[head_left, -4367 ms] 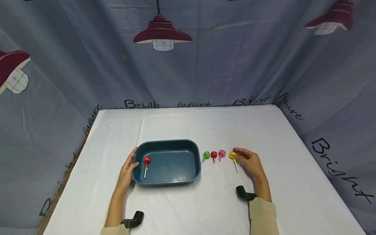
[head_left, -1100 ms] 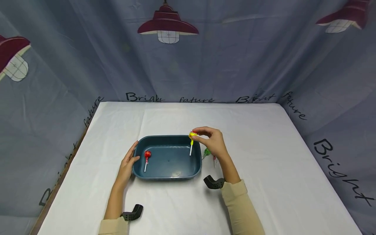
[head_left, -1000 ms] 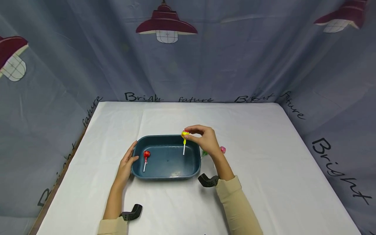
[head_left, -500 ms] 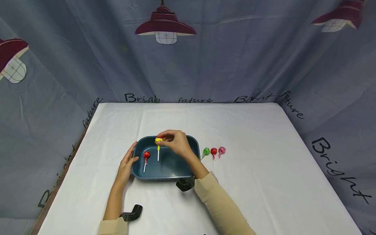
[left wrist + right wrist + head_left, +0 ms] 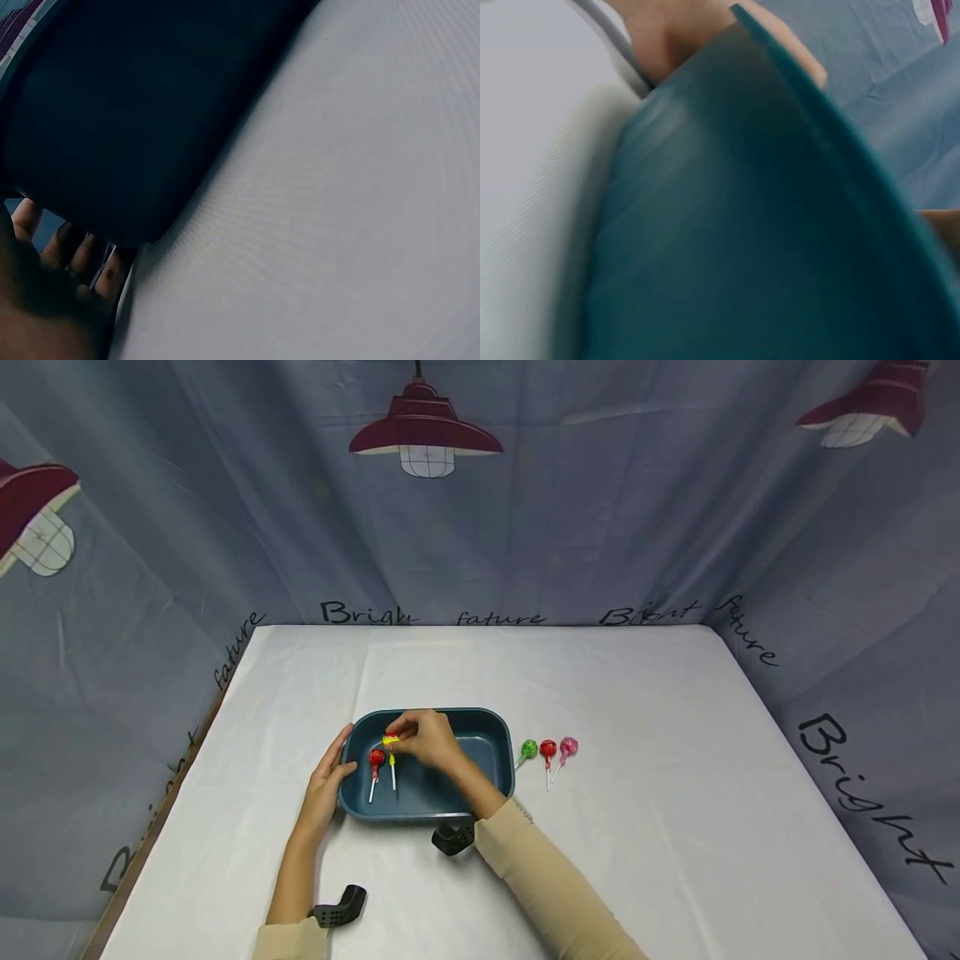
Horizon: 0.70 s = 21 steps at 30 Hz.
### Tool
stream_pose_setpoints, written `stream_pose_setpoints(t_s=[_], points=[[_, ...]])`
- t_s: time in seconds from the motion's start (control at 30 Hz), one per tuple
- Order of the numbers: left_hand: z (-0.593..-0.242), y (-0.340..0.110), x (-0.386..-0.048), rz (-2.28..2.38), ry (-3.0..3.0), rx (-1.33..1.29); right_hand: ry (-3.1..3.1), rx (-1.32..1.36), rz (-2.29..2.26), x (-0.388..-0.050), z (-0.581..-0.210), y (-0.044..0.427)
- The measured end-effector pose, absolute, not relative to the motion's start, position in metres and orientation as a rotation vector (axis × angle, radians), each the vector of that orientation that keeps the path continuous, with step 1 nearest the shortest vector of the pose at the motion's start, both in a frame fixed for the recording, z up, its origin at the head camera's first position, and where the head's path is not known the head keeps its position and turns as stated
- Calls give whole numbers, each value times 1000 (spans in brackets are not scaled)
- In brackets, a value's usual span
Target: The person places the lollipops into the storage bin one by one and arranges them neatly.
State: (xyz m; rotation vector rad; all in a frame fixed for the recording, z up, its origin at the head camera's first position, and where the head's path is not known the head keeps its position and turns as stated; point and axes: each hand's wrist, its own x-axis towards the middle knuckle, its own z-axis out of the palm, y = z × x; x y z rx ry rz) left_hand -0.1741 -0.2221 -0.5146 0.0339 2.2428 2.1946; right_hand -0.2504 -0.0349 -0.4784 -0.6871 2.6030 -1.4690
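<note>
In the head view the right hand (image 5: 427,739) pinches a yellow lollipop (image 5: 392,762) by its head, over the left part of a dark teal tray (image 5: 450,817). Its stick points toward the near side, beside a red lollipop (image 5: 376,758) lying in the tray. The left hand (image 5: 324,785) rests against the tray's left end, thumb at the rim and fingers along the outside. In the left wrist view the left hand's fingers (image 5: 109,274) show beside the tray wall (image 5: 135,135). The tray wall (image 5: 727,202) fills much of the right wrist view and hides most of the right hand's work.
Right of the tray, a green lollipop (image 5: 528,749), a second red lollipop (image 5: 548,749) and a pink lollipop (image 5: 568,747) lie in a row on the white tablecloth (image 5: 675,793). A grey-blue curtain (image 5: 570,527) printed with lamps hangs behind and at both sides.
The right hand has picked the yellow lollipop up from the table at the right and carried it leftward over the tray, close to the red one. The left hand has stayed at the tray's left end.
</note>
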Motion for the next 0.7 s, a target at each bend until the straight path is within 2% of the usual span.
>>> stream_pose_setpoints(t_s=[0.23, 0.57, 0.7], points=[[-505, -217, -169, 2172, 2260, 28, 2616, -635, -1349, -250, -489, -35], [-521, -223, -175, 2193, 2267, 32, 2615, -638, -1281, -249, -498, -40], [-514, -221, -172, 2191, 2257, 19, 2638, -635, -1247, -249, -498, -40]])
